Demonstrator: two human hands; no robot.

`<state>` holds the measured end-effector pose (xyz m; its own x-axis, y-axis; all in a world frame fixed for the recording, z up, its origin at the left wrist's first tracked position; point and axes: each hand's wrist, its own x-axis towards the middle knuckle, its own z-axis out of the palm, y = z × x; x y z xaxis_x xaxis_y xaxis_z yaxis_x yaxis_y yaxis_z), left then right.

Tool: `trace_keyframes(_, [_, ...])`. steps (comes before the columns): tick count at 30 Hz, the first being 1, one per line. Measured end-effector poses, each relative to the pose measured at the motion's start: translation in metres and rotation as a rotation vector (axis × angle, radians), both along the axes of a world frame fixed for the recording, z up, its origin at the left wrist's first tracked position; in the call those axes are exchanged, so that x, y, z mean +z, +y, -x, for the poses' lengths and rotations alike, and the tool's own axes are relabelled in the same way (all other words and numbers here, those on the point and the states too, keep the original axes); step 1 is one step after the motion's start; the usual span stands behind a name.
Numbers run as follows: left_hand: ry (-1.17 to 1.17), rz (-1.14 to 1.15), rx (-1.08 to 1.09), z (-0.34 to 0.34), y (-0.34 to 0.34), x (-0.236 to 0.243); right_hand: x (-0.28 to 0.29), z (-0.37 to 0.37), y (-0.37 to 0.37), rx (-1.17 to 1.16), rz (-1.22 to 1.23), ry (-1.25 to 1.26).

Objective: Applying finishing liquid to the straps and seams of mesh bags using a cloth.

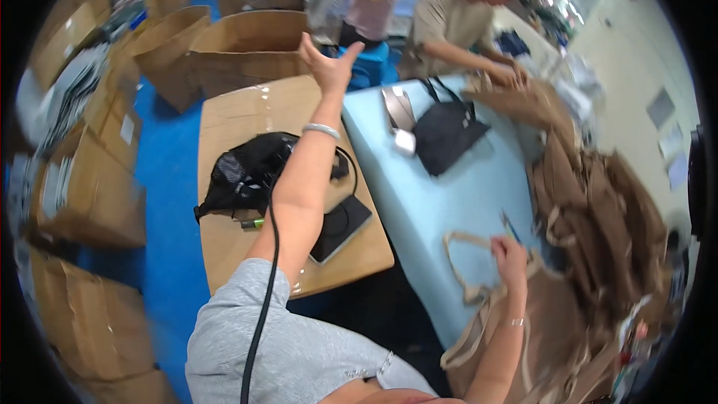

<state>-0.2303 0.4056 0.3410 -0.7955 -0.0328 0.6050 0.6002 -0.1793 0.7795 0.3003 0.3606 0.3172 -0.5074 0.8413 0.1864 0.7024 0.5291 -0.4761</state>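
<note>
Strap (470, 238), beige, apparently being handled: your right hand (511, 258), fingers together, grip unclear; left hand (330, 71), raised, fingers apart; next move likely calls for lowering the left.

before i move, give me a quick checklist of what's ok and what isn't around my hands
1. Left hand free: ok, raised with fingers spread, nothing in it.
2. Right hand gripping the tan strap: cannot tell, fingers are at it but blur hides the grip.
3. Black cable clear of the left arm: not ok, it crosses in front of the arm and grey sleeve in this view.
4. Brown cloth smooth: not ok, it lies rumpled.
5. Co-worker's hands apart from yours: ok, at the blue table's far end.
</note>
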Motion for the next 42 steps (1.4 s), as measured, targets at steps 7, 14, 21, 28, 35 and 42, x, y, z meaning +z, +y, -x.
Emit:
trace_keyframes(7, [-0.102, 0.457, 0.0, 0.038, 0.003, 0.029, 0.007, -0.015, -0.008, -0.051, 0.108, 0.098])
trace_keyframes(14, [-0.187, 0.472, -0.148, 0.088, 0.039, 0.015, 0.006, -0.017, -0.007, -0.051, 0.195, 0.025])
trace_keyframes(21, [-0.262, 0.374, -0.127, 0.101, 0.05, -0.009, 0.014, -0.012, -0.017, -0.107, 0.215, 0.001])
trace_keyframes(28, [-0.047, 0.216, -0.214, 0.069, 0.016, 0.001, 0.052, 0.035, -0.012, 0.046, 0.071, 0.098])
trace_keyframes(35, [0.095, 0.244, -0.612, -0.028, -0.04, 0.043, 0.111, 0.136, -0.01, 0.182, 0.027, 0.555])
trace_keyframes(42, [0.093, 0.338, -1.178, -0.189, -0.108, 0.053, 0.155, 0.162, -0.047, 0.189, -0.179, 0.832])
